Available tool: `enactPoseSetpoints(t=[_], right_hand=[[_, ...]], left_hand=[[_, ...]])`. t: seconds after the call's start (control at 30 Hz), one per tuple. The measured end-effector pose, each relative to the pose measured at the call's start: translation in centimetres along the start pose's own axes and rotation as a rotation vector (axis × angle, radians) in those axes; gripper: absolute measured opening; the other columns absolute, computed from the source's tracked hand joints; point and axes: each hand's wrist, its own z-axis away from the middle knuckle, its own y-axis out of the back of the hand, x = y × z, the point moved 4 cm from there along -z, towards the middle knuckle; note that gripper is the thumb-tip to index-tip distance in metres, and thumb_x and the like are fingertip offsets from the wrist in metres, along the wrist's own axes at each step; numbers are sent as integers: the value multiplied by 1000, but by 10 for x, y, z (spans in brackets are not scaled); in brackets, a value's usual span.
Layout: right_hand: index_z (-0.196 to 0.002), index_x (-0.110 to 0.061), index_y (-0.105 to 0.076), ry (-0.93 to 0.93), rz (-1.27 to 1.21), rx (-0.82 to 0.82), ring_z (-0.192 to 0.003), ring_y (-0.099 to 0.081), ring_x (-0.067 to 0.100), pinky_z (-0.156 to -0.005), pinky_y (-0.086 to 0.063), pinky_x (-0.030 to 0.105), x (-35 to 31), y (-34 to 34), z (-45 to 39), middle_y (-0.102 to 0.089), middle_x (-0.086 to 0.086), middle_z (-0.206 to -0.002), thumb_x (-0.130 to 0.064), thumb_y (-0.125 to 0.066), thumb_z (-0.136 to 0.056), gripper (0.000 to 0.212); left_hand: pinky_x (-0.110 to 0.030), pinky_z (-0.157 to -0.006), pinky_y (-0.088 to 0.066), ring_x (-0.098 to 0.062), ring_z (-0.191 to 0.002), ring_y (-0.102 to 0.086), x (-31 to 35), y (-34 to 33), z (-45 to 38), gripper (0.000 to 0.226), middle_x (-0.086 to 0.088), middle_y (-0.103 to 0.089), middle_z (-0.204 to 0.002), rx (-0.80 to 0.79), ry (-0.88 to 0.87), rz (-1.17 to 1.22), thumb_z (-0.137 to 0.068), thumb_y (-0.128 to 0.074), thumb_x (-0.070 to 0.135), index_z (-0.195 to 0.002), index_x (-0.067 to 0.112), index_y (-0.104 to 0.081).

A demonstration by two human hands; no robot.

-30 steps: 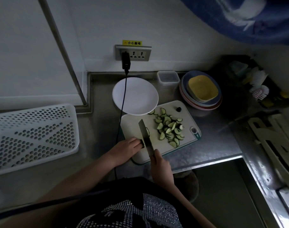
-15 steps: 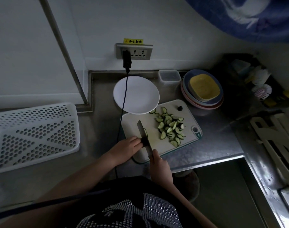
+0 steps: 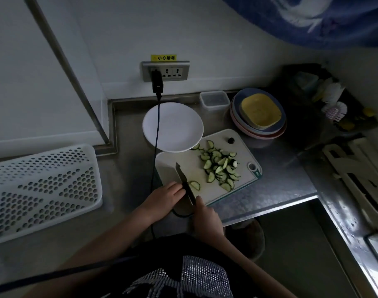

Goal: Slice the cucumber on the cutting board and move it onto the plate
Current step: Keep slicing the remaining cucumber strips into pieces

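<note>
**Item: cucumber slicing, last cuts — hazards on record**

Right hand (image 3: pixel 206 214): curled round the handle of the knife (image 3: pixel 185 182), at the near edge of the cutting board (image 3: pixel 175 163). Blade lies across the board's near-left part, tip pointing away.

Left hand (image 3: pixel 165 195): fingers bent, tips hard against the blade's left side. A cucumber stub is probably pinched beneath them, but it is hidden; cannot tell for certain.

Fresh slice (image 3: pixel 195 185): just right of the blade, on the board.

Cucumber slices (image 3: pixel 221 167): heaped on the board's right half; a dark end piece (image 3: pixel 230 140) sits apart near the far edge.

Plate (image 3: pixel 173 125): white, bare, beyond the board, its rim overlapping the far-left corner.

Cable (image 3: pixel 157 134): black, running over the plate and down past the board's left edge.

Risks, as judged:
- Fingertips so close to the blade invite a nick once little is left to hold.
- The board overhangs the counter edge (image 3: pixel 269 208); firm pressure could tip it.
- The cable may snag on the transfer.
- Dim light hampers aim.
</note>
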Motion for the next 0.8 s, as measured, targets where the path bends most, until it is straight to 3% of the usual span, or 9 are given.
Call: enactPoseSetpoints(t=[0.1, 0.2, 0.27, 0.4, 0.53, 0.67, 0.8], right_hand=[[-111, -15, -35, -2, -6, 0, -96, -62, 37, -72, -45, 39, 0, -2, 0, -62, 19, -104, -12, -33, -96, 16], [-107, -16, -34, -7, -20, 11, -95, -62, 36, -66, -41, 37, 2, -4, 0, -63, 17, -101, -11, -34, -95, 13], [-106, -16, -33, -1, -23, 12, -93, -63, 36, -64, -41, 36, 4, -5, -1, -62, 17, -99, -10, -35, -95, 13], [-111, -15, -35, 1, -27, 23, -94, -62, 38, -66, -41, 37, 6, -4, -2, -62, 17, -101, -13, -36, -97, 14], [-111, -17, -35, -1, -36, 22, -93, -62, 36, -67, -42, 37, 17, 0, -6, -62, 17, -101, -17, -35, -98, 13], [-101, -21, -35, -59, -129, 98, -83, -62, 33, -64, -45, 36, 41, 17, -18, -59, 12, -88, -30, -35, -101, 9], [-107, -19, -44, -79, -70, 129, -87, -62, 32, -67, -45, 37, 63, 43, -31, -61, 12, -95, -33, -35, -101, 18]], left_hand=[[-31, -56, -56, -23, -97, -44, 1, 2, 3, 58, -9, -53, -105, -26, 96, 41, -54, -81, 6, -106, 10, -55], [-31, -58, -57, -23, -97, -43, -1, -1, 8, 64, -10, -58, -102, -24, 257, 65, -54, -86, 10, -109, 12, -55], [-35, -63, -57, -23, -97, -45, -1, -4, 10, 61, -9, -59, -98, -14, 328, 120, -62, -82, 10, -113, 13, -49], [-36, -72, -54, -28, -99, -57, 0, -7, 9, 50, -8, -63, -99, -44, 394, 151, -67, -78, 9, -112, 9, -56], [-34, -71, -54, -30, -93, -61, 4, -4, 10, 46, -9, -64, -95, -23, 408, 161, -63, -81, 6, -104, 6, -61], [-37, -71, -54, -32, -94, -61, 6, -2, 9, 38, -13, -64, -96, 11, 422, 189, -69, -78, 5, -103, 4, -61], [-40, -75, -54, -32, -100, -58, 7, 0, -5, 35, -14, -63, -101, 7, 425, 188, -75, -75, 8, -107, 2, -61]])
